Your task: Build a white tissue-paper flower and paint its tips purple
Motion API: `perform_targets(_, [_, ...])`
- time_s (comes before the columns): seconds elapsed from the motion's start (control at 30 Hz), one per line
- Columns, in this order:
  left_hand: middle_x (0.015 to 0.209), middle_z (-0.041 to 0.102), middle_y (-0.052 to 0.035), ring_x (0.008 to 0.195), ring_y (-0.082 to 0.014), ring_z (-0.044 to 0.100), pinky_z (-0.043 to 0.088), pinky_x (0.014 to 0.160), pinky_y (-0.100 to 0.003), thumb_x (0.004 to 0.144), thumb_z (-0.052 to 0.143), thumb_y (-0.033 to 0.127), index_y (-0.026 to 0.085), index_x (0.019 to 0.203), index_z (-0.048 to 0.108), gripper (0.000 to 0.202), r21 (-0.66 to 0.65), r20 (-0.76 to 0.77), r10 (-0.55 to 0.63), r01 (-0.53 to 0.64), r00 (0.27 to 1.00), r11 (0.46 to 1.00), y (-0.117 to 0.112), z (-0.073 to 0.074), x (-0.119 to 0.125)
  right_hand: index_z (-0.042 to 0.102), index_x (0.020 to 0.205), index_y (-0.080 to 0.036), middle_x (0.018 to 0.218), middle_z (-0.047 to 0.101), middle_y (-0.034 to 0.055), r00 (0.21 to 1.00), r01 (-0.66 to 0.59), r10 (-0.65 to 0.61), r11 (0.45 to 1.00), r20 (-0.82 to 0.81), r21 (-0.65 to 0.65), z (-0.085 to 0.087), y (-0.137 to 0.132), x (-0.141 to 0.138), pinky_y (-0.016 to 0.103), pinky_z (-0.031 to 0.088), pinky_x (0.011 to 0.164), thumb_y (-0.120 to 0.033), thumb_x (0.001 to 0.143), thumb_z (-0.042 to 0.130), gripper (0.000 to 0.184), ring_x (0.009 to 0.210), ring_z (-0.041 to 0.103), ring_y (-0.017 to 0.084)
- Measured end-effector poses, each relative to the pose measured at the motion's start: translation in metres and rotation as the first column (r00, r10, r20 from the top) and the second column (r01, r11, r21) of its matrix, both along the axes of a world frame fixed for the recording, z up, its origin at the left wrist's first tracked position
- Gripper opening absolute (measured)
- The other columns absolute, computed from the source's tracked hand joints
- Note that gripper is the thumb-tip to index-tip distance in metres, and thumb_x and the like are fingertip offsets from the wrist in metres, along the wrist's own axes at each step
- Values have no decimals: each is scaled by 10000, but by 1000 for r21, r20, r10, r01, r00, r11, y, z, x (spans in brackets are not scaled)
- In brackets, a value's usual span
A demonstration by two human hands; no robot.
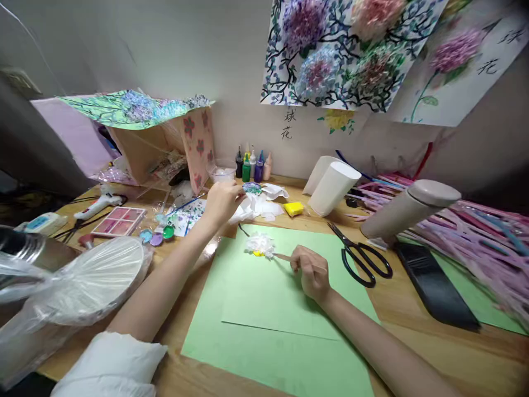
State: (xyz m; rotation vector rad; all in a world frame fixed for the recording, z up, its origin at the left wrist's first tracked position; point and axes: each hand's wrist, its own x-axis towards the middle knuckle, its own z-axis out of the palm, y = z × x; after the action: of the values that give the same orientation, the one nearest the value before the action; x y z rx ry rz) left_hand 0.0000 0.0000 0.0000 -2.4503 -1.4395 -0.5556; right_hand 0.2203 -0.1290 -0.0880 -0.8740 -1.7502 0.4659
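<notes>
My left hand [224, 203] reaches over the white tissue scraps [264, 208] at the back of the table. Its fingers are closed together, and what they hold, if anything, I cannot make out. A white ruffled paper flower [260, 244] with a yellow patch at its lower edge lies on the pale green paper [281, 298]. Closed around a thin brownish stick [283, 257], my right hand [312, 272] rests above the paper. The stick's tip touches or nearly touches the flower's right edge. A dark thin stem [243, 230] shows behind the flower.
Black-handled scissors [360, 255] and a black case [436, 286] lie right of the paper. A yellow block [293, 209], paper roll [334, 188] and grey tumbler [409, 209] stand behind. Paint bottles [253, 167] line the wall. A plastic-wrapped round object [103, 275] sits left.
</notes>
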Motion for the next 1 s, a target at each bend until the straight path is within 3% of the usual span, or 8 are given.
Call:
perform_targets(0.13, [847,660,-96,854,-249,586,362,706,-351,848,514,201,154,774,644,157,12,-24,-21,21,999,1000,8,1,-5,428,591,-197,534,440,-5,1000,1,-1,1000,-5,-4,3,-1,1,270,310,522,-196,944,265,389,509,399,124])
perform_targets(0.23, [827,661,-66,796,-203,589,385,689,-308,855,522,240,156,819,622,135,-89,247,-26,49,969,995,1,5,-6,429,587,-197,537,447,-1,1000,-3,2,1000,-28,-10,3,-2,1,273,310,519,-201,946,270,393,509,397,124])
perform_targets(0.33, [813,652,-33,748,-154,571,401,672,-259,863,515,296,162,826,606,166,-214,498,-96,229,862,950,-22,9,-3,432,589,-196,536,447,0,998,-4,3,1000,-62,-17,2,-2,1,274,310,519,-210,949,276,393,510,395,125])
perform_targets(0.43, [791,642,-13,727,-130,553,405,663,-233,852,529,362,164,787,610,223,-417,613,-135,464,779,782,-53,8,0,440,606,-195,541,446,-2,996,-40,39,999,-77,-15,2,-3,2,272,316,523,-214,953,271,387,515,399,124])
perform_targets(0.57, [771,635,-5,714,-116,550,417,658,-216,826,566,358,156,811,624,211,-648,669,-79,632,739,425,-84,-5,0,442,643,-195,567,470,5,984,-173,173,985,31,8,8,-3,0,271,344,543,-211,955,254,365,541,423,125])
perform_targets(0.63, [753,632,1,701,-111,546,410,647,-211,818,579,330,153,805,628,184,-684,647,-83,626,758,376,-92,-16,0,436,660,-196,577,476,7,974,-204,200,978,111,33,10,-3,-2,269,345,543,-197,951,259,341,548,426,126])
perform_targets(0.9, [821,620,-13,751,-136,547,395,665,-241,864,529,257,178,824,607,118,-491,446,-226,448,866,747,-103,-49,18,422,673,-201,585,460,6,984,-94,81,993,160,77,10,-2,-4,274,342,546,-168,946,273,312,556,416,130])
perform_targets(1.0, [848,615,-24,794,-157,555,391,677,-263,869,527,241,181,825,598,103,-395,328,-249,372,911,840,-101,-54,26,424,661,-199,584,452,5,989,-60,51,996,136,64,11,-2,-3,270,342,548,-162,946,273,325,555,414,127])
